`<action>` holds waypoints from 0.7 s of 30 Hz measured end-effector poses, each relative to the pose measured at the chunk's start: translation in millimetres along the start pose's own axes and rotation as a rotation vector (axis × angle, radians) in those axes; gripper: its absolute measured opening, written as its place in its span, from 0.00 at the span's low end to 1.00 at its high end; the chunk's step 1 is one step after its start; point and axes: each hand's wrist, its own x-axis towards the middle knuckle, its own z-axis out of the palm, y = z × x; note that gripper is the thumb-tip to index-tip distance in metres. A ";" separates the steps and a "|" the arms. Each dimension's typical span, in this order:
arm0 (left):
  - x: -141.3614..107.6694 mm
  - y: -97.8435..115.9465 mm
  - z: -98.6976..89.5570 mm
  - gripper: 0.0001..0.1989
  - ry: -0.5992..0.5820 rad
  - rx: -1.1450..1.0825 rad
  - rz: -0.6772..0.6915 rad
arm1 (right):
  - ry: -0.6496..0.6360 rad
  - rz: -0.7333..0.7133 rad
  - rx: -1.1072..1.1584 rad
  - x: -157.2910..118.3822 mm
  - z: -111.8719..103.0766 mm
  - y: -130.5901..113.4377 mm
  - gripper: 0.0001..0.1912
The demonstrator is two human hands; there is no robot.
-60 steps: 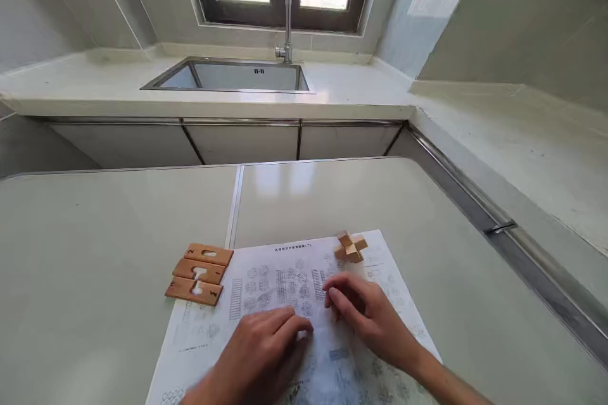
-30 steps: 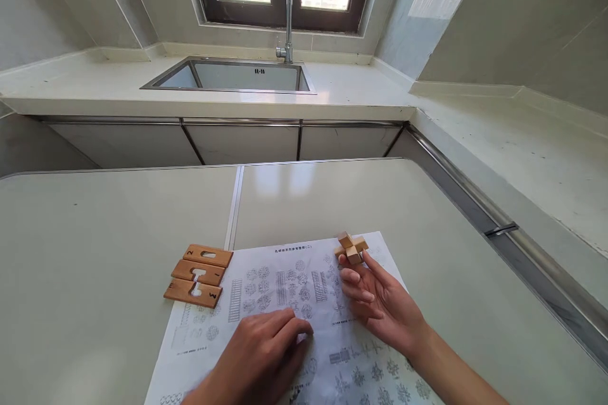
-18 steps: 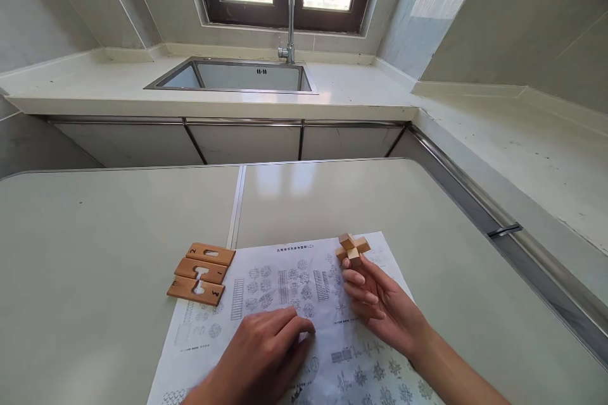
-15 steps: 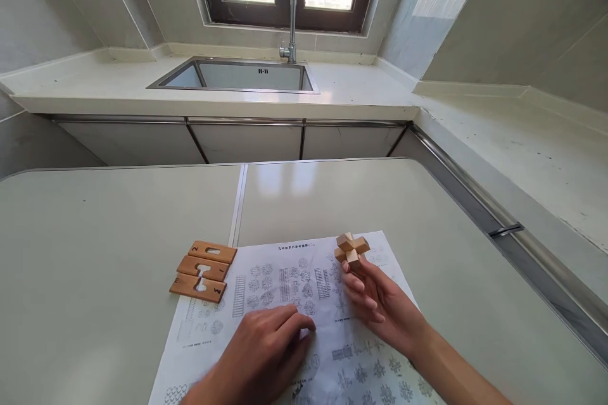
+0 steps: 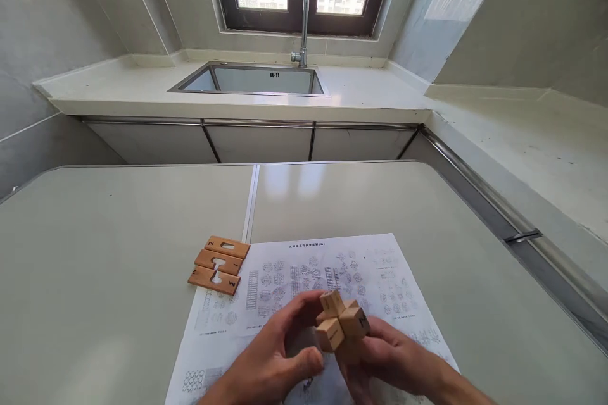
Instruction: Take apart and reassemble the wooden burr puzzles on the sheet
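The pale table [image 5: 142,253] spreads widest, running well out to the left of the hands and on beyond them to a far edge that is well apart from both; its right edge slants past the right hand's side, and the near edge is out of view. Across it, ahead of the hands, runs a narrow seam strip [image 5: 251,202]. Past the far edge stands a counter [image 5: 365,92] with a sink [image 5: 263,80].

Under and around the hands lies a printed sheet [image 5: 304,278], reaching forward of both and to the right of the right hand.

The left hand [image 5: 268,354] is curved, thumb and fingers parted, its fingers passing behind the wooden puzzle; whether they touch it I cannot tell. The right hand [image 5: 396,354] grips the puzzle from the right and below.

Ahead and to the left of the left hand, three wooden plates [image 5: 228,262] lie side by side, partly on the sheet's left edge.

The wooden puzzle [image 5: 339,319] sits between the hands, nearer the right, its square-ended arms pointing several ways, with no single long axis that I can make out.
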 end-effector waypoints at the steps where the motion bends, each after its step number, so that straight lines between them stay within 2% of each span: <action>1: 0.7 2.1 2.5 0.40 -0.066 -0.059 -0.018 | -0.005 -0.001 -0.057 -1.8 2.8 -1.2 0.29; 4: 3.4 6.4 6.9 0.39 -0.193 -0.159 -0.064 | 0.012 -0.030 -0.192 -7.5 9.1 -7.1 0.29; 6: 4.4 6.0 7.6 0.37 -0.207 -0.213 -0.091 | 0.030 -0.035 -0.247 -9.8 11.8 -10.9 0.27; 9: 3.9 1.3 7.8 0.38 -0.147 -0.279 -0.112 | 0.049 -0.035 -0.302 -9.0 15.5 -14.2 0.21; 12: 2.2 -3.7 9.7 0.36 -0.076 -0.289 -0.071 | 0.087 -0.085 -0.372 -4.4 20.3 -15.6 0.19; 17: 0.0 -5.6 15.0 0.27 0.063 -0.216 0.037 | 0.266 -0.231 -0.490 2.1 27.8 -15.3 0.16; 21: -1.0 -4.8 17.2 0.29 0.100 -0.161 0.067 | 0.333 -0.342 -0.529 2.9 28.2 -10.0 0.11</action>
